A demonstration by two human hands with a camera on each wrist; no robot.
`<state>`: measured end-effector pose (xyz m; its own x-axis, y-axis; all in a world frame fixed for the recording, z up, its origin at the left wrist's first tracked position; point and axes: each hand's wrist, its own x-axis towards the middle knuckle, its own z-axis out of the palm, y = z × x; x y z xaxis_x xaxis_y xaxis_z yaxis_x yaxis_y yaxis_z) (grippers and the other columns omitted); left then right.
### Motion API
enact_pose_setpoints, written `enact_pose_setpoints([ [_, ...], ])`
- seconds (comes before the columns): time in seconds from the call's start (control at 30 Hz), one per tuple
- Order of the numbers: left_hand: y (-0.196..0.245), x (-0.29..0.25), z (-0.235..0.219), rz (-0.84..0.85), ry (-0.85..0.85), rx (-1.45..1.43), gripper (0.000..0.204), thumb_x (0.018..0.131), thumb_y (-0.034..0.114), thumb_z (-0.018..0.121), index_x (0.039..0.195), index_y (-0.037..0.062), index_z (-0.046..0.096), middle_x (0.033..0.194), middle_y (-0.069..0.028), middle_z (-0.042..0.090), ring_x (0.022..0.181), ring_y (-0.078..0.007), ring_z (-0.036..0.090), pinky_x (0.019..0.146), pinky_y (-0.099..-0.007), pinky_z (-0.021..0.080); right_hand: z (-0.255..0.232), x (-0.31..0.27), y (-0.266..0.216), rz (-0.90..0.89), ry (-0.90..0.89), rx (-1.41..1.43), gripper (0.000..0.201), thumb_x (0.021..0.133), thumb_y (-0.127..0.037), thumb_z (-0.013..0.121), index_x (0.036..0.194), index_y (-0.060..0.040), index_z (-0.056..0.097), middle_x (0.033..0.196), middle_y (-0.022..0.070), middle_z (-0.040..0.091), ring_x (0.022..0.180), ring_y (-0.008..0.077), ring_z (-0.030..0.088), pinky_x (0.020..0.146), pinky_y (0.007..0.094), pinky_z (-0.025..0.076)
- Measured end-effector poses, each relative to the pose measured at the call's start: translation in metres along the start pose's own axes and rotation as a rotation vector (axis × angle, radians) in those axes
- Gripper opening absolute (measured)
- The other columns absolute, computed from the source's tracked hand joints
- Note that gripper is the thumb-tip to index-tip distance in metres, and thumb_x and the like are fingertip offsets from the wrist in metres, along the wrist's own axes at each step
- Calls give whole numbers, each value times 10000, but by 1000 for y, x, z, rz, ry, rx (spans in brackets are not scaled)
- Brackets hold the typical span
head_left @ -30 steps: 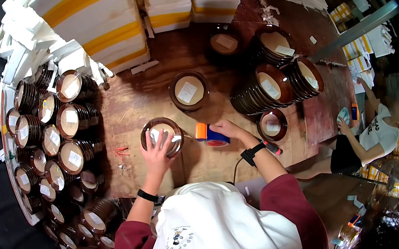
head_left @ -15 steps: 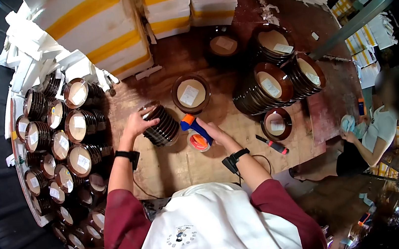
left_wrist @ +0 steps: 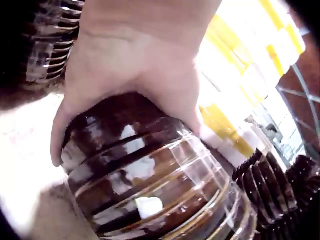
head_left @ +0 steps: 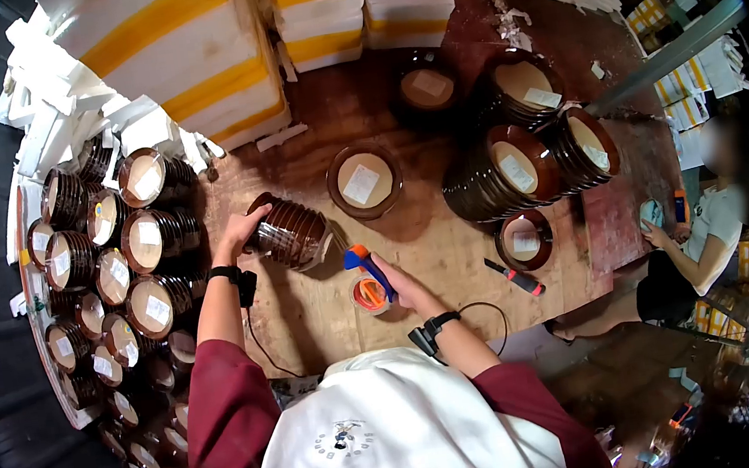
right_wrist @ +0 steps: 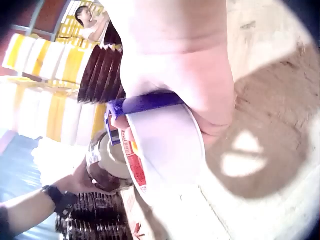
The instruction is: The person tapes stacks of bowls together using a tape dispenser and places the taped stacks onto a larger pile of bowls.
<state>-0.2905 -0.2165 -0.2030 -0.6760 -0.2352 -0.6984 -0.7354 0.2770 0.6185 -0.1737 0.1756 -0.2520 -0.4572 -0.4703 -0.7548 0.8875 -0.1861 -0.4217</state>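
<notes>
A stack of glossy brown bowls (head_left: 295, 232) lies tilted on its side on the wooden table. My left hand (head_left: 244, 234) grips the far-left end of this stack, thumb and fingers spread around it. Clear tape shines across the nested rims (left_wrist: 200, 165) in the left wrist view. My right hand (head_left: 406, 290) holds a blue and orange tape dispenser (head_left: 377, 273) just right of the stack. On the dispenser sits a wide tape roll (right_wrist: 167, 145), whose pale side fills the middle of the right wrist view.
Another bowl stack (head_left: 365, 182) stands just behind, and taller stacks (head_left: 494, 180) crowd the right. A red and black box cutter (head_left: 515, 276) lies beside a single labelled bowl (head_left: 523, 241). Many bundled stacks (head_left: 151, 306) line the left side. Foam boxes (head_left: 184, 56) rise at the back. Another person sits at right.
The bowl stack went from upright to lying on its side, and my left hand moved from its top to its left end. My right hand brought the dispenser slightly left and lower.
</notes>
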Motion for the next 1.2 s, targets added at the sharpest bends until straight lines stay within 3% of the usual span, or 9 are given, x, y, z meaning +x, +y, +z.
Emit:
enact_pose_setpoints([
  [0.13,-7,-49,15,-181,70,-86,820,703,654,775,1079,-69,688,928,-147,712,732,-269,685,596,-516,512,25,-20,-10,33,-23,43,520,976,-621,534,1110,-136,666,790,-52,622,620,46,533,546,209,446],
  [0.4,-84,-74,51,-297,137,-456,716,807,579,717,1181,-31,685,982,-140,729,749,-274,677,760,-462,538,0,-25,27,205,-63,83,487,968,-645,519,847,-189,638,514,-28,524,406,104,475,418,251,390],
  [0.5,-139,-48,59,-230,275,-416,725,821,591,709,1177,-40,684,972,-138,734,805,-293,685,827,-445,533,2,-24,19,214,-58,109,497,960,-657,523,797,-200,629,519,-31,529,416,91,476,409,238,373],
  [0.53,-107,-79,53,-203,492,23,746,842,587,697,1194,-70,660,1032,-198,727,920,-340,682,864,-449,521,0,-24,17,234,-86,125,492,961,-654,524,798,-201,629,520,-32,529,420,86,477,410,231,371],
  [0.63,-17,-154,59,291,520,684,811,776,531,774,1302,-57,588,1275,-294,604,1222,-427,570,971,-475,473,-9,-26,25,222,-102,104,456,978,-621,525,855,-200,650,548,-45,546,441,67,482,417,209,373],
  [0.7,14,-160,66,759,-147,703,799,729,513,804,1365,85,579,1402,-212,552,1309,-423,503,1016,-498,455,-12,-23,25,200,-93,71,432,994,-595,518,910,-198,666,579,-58,562,458,52,485,422,197,375],
  [0.77,15,-157,82,1159,-272,1136,737,703,484,829,1334,172,609,1436,-164,527,1270,-409,512,1048,-507,435,-7,-24,29,179,-79,96,421,1006,-578,507,956,-196,675,611,-69,577,471,40,487,426,189,375],
  [1.03,-1,-135,88,866,-347,735,843,664,531,835,1371,143,593,1431,-230,501,1270,-433,516,1074,-480,439,-4,-21,20,111,-90,190,432,1017,-571,487,951,-185,668,641,-77,593,456,34,484,414,188,392],
  [1.2,-36,-108,77,500,-180,164,829,744,388,871,1385,-29,550,1265,-178,649,1140,-263,629,1004,-362,490,13,-39,20,132,-7,125,436,1016,-575,487,928,-194,678,627,-86,581,462,43,487,421,200,415],
])
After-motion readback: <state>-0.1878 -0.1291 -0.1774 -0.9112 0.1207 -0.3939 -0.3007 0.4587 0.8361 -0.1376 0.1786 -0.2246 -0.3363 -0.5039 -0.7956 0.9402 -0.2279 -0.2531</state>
